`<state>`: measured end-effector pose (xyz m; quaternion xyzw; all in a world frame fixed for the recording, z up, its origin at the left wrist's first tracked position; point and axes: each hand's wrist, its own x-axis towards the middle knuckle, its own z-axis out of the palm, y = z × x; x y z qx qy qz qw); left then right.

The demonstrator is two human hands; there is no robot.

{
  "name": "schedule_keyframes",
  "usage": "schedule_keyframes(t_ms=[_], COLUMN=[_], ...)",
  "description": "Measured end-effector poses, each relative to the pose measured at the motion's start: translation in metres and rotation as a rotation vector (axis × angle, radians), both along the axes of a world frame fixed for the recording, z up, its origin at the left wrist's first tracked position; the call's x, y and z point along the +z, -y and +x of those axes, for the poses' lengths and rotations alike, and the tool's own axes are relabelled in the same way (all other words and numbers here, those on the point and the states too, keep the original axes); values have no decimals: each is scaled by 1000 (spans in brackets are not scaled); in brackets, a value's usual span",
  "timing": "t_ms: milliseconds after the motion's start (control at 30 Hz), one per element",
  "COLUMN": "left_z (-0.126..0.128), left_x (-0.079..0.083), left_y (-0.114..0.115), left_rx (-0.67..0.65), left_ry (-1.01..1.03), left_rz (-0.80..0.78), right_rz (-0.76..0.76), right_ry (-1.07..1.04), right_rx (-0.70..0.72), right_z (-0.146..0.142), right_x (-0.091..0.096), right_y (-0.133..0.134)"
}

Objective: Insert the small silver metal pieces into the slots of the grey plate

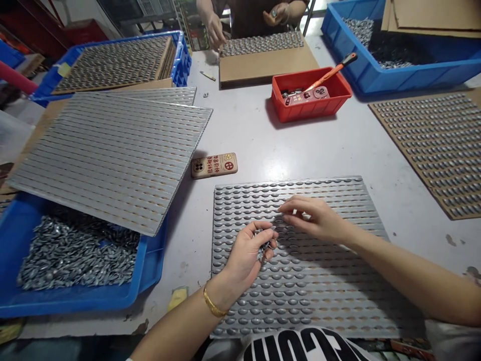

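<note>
1. Left hand (246, 258): grip clenched on a bunch of small grey metal pieces (266, 244), held just above the board, fingers curled over them.
2. Right hand (313, 218): grip half-closed, fingertips (283, 209) low over the rows, at about 2 o'clock from the left hand. Cannot tell if it holds a piece.
3. Dimpled metal board (221, 215): under both hands, long axis 9-to-3, rows of grey pieces running along it. Right fingertips are nearer the far rows.
4. Around: blue bin (75, 301) of loose pieces at 9 o'clock, phone (214, 165) at 11, red tray (278, 100) at 1, all on the surface (255, 150). Co-worker's hand (216, 30) at 12.
</note>
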<state>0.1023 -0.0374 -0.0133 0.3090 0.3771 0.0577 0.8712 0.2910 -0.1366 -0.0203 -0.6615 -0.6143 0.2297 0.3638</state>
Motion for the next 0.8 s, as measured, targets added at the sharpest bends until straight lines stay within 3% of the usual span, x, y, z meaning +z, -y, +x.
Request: schedule_keyframes(t_ms=[200,400,600,800], left_z=[0,1,2,1], left_x=[1,3,1,0], left_y=[0,0,2,3], left_rx=[-25,17,79,43], left_ry=[-16,-55,-57,-34], left_rz=[42,36,31,16], right_rz=[-24,-131,-15,93], right_ry=[-164,-343,-271,-67], right_rx=[70,-159,-117,-38], right_z=[-28,-36,-47,-47], right_x=[17,14,13,9], right_y=[0,-1,3,5])
